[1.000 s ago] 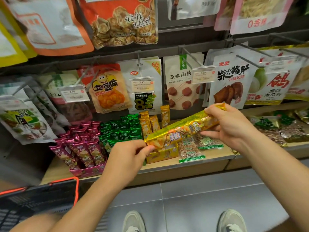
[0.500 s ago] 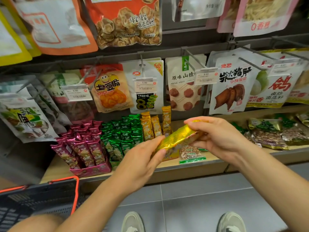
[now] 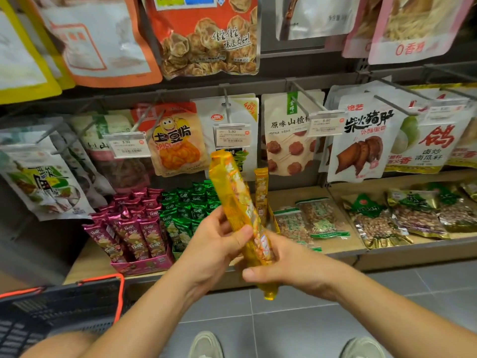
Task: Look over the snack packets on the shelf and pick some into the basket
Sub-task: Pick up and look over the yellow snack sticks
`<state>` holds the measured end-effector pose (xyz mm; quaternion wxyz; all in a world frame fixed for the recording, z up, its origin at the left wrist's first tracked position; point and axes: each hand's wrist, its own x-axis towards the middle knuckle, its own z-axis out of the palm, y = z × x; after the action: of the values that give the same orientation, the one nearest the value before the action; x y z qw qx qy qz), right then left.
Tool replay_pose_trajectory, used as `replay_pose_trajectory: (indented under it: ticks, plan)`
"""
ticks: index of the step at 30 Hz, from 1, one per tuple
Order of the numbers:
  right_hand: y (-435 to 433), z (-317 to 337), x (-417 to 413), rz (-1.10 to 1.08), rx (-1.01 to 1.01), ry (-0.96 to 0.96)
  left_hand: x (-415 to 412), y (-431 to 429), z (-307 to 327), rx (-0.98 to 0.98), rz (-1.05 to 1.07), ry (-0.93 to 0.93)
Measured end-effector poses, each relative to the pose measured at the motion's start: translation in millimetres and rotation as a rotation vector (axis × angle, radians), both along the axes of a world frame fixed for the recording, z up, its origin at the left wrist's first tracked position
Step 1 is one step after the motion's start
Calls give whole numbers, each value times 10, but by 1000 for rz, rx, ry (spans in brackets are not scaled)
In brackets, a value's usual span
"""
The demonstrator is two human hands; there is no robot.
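A long yellow snack packet (image 3: 233,192) stands almost upright in front of the shelf, held by both hands. My left hand (image 3: 214,244) grips its middle from the left, thumb across the front. My right hand (image 3: 289,267) grips its lower end, and the bottom tip sticks out below the fingers. The black basket (image 3: 51,306) with an orange handle hangs at the lower left, on my left forearm. On the wooden shelf (image 3: 85,262) behind stand boxes of pink packets (image 3: 131,228), green packets (image 3: 185,210) and more yellow packets (image 3: 260,192).
Flat bags of nuts (image 3: 307,220) and seeds (image 3: 413,213) lie on the shelf to the right. Hanging bags on metal hooks with price tags (image 3: 231,134) fill the wall above. Grey floor tiles and my two shoes (image 3: 206,344) are below.
The yellow packet has turned from lying nearly level to standing almost upright. My right hand dropped to its lower end, and my left hand moved up to its middle.
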<state>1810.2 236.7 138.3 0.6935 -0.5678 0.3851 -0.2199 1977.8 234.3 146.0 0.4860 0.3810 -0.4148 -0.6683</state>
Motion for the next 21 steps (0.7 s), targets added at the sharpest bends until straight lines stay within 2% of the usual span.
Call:
replay_pose_trajectory:
  ticks: [4,9,14,18,21]
  plan:
    - [-27,-25,-48,9,-137,215,162,-120,118,-112,40,-83]
    - [-46,-1,-128,124,-77,197,387,-249,220,-171,160,-28]
    - [-62,-68,-124,96,-120,259,341,-240,228,-183,169,-103]
    - [-53,-178,-114,-2,-371,466,415,-250,246,-185,243,-432]
    - [-74,-256,-138,-30,-526,634,527,-276,235,-199,202,-704]
